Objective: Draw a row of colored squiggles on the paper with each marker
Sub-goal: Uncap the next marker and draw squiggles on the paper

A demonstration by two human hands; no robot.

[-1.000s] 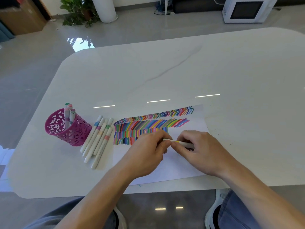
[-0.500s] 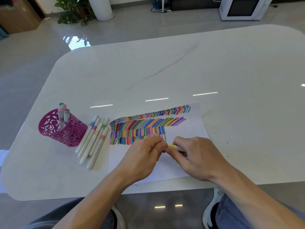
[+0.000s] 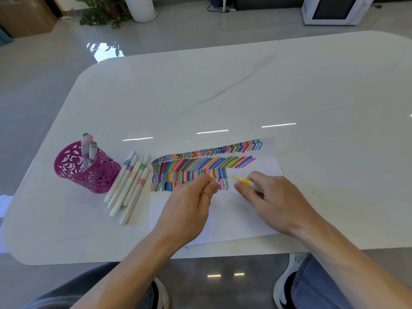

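- Yellow marker: uncapped, at centre right of the frame, tip pointing toward upper left above bare paper just beside the last green squiggle. Right hand has its grip closed around the barrel. A steep or hurried landing may drag the light tip through the wet green ink and muddy it.
- Left hand: grip closed in a pinch, probably on the cap, though the cap itself is not visible. It rests over the lower row of marks; sliding it may smear strokes underneath.
- Paper: lies loose on the surface with no tape visible. If the left hand lifts away, the sheet may shift under the stroke and break the row line.
- Loose markers: five lie just beside the paper's left edge, near the pink cup. A left-forearm sweep could roll them off the surface.
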